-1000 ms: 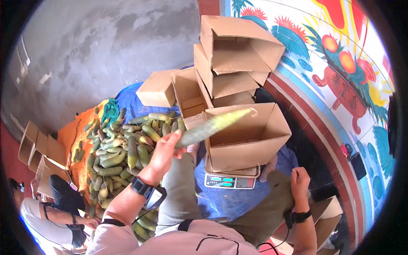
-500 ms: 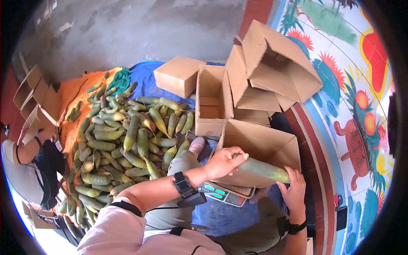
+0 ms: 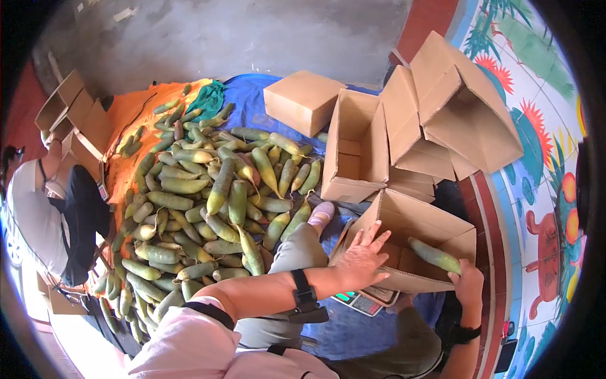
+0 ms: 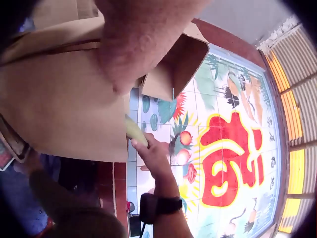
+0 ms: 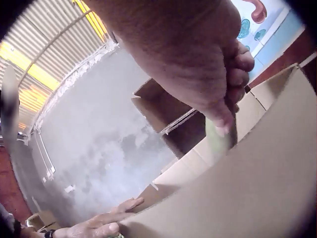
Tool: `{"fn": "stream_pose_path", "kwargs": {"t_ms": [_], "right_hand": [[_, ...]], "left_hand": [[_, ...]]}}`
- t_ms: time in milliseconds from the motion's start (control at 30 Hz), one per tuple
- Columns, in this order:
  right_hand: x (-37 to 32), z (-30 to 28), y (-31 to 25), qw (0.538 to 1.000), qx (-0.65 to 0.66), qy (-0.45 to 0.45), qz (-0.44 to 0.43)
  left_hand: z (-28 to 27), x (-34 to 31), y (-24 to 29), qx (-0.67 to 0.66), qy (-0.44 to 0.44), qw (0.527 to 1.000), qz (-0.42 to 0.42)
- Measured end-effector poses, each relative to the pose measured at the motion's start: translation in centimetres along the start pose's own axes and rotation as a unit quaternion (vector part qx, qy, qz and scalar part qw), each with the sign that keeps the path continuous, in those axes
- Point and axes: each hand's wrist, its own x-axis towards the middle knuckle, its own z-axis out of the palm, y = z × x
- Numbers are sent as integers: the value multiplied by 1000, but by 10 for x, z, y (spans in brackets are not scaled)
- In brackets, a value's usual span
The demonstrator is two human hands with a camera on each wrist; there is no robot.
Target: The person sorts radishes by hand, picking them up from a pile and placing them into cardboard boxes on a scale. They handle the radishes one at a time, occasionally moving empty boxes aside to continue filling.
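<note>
My right hand [image 3: 468, 284] grips one end of a green radish [image 3: 434, 256], whose other end points into an open cardboard box [image 3: 416, 279]. In the right wrist view the thumb and curled fingers wrap round the radish [image 5: 218, 141], just over the box wall. My left hand [image 3: 363, 259] lies at the box's near left rim with its fingers spread and holds nothing. The left wrist view shows the radish [image 4: 134, 130] partly hidden behind the box wall. Under the box is a scale [image 3: 360, 303], mostly covered.
A large heap of green radishes [image 3: 183, 183] lies to the left on orange and blue sheets. Several empty cardboard boxes [image 3: 356, 142] stand behind the working box. Another person [image 3: 38, 215] sits at the far left. A painted tile wall [image 3: 549, 252] rises on the right.
The radish went from my left hand to both hands, and now only the right holds it, over the box. My left hand has let go and spread its fingers. The head view has turned.
</note>
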Motion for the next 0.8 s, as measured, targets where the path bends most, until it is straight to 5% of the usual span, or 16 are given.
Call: {"fn": "stream_pose_path", "kwargs": {"t_ms": [333,400,533,600,733,800], "right_hand": [[57,67,-19,952,-72,-283,-90],[58,74,-19,947,77,-272,-152],[58,62,-14,939,102,-323,-56],[49,60,-2,963,144,-221,-62],[17,26,-19,966,206,-154,9],[-8,20,-15,978,177,11,-106]], "left_hand": [[3,2,-4,26,-30,999,12],[2,1,-4,16,-23,999,18],[-1,2,-4,18,-32,999,17],[-2,1,-4,33,-44,998,30],[2,1,-4,30,-31,999,29],[4,1,-3,30,-35,999,24]]}}
